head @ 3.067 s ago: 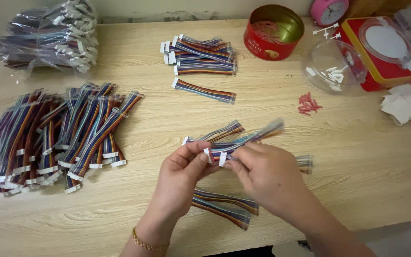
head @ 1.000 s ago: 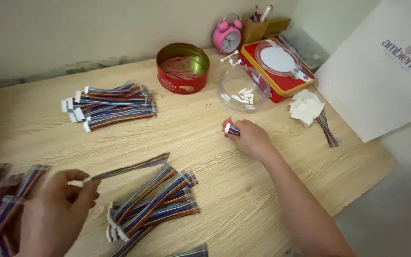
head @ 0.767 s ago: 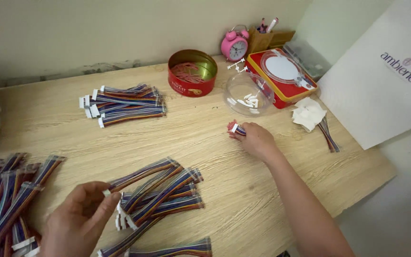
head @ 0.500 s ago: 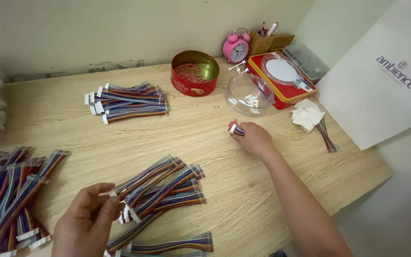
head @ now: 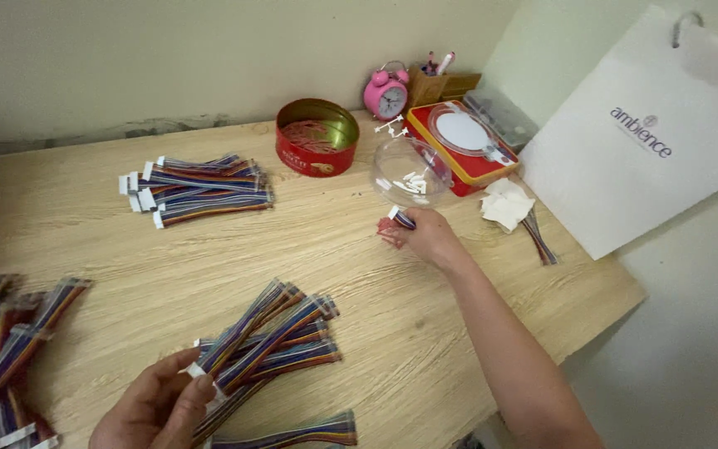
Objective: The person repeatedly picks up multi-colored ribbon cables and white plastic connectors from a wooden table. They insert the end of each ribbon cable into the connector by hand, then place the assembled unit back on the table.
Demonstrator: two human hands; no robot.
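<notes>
My left hand (head: 159,407) at the lower left pinches the white-plug ends of a fan of rainbow ribbon cables (head: 272,337) lying on the wooden table (head: 359,274). My right hand (head: 427,235) reaches far out to the right and is closed around a short rainbow cable piece with a white connector (head: 400,217) sticking out. It rests on small red bits (head: 388,235) beside a clear plastic bowl (head: 409,170) holding white connectors.
A stack of ribbon cables (head: 197,187) lies at the back, another pile (head: 2,349) at the left edge. A red round tin (head: 317,148), pink alarm clock (head: 386,91), red box (head: 463,145), crumpled tissue (head: 506,205) and white paper bag (head: 650,133) crowd the right side.
The view has swung right since the earliest frame. My hands have separated: the right one went out to the bowl, the left stayed low on the cable bundle.
</notes>
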